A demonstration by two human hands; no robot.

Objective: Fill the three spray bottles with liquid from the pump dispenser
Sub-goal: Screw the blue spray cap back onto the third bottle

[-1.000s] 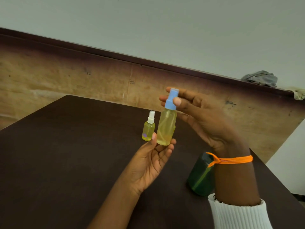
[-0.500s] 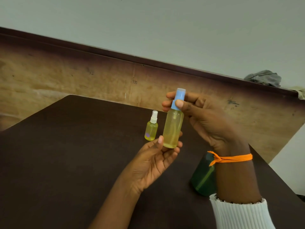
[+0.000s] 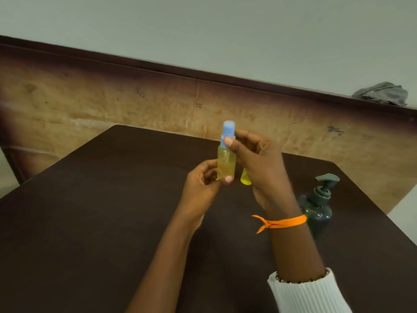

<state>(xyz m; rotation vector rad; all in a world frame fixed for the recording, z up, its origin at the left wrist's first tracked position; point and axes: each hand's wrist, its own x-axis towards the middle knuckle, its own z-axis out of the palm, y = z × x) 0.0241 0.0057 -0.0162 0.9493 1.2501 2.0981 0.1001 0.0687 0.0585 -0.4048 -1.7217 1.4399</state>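
Hands meet over the middle of the dark brown table [image 3: 90, 222], both clamped on the larger spray bottle [image 3: 226, 164], which is held upright above the tabletop and full of yellow liquid. The left hand [image 3: 200, 188] now curls its thumb and fingers round the bottle's base, where half a second ago it lay open with the bottle standing on its fingers. The right hand [image 3: 259, 168] pinches the blue spray cap [image 3: 228, 134] between thumb and fingers, much as before, though lower on the cap's collar. The view has shifted since the earlier frame: the pump dispenser [image 3: 319, 204], then mostly hidden behind the right wrist, now shows its dark green body and grey pump head, standing on the table to the right of the right forearm. The small spray bottle [image 3: 245, 178], earlier in plain view to the left of the held bottle with its white cap, is now mostly hidden behind the right hand, only its yellow lower part showing just right of the held bottle. An orange band [image 3: 282, 222] circles the right wrist above a white ribbed sleeve [image 3: 309, 294]. A grey cloth [image 3: 383, 93] lies on the ledge at far right. A third spray bottle cannot be made out.
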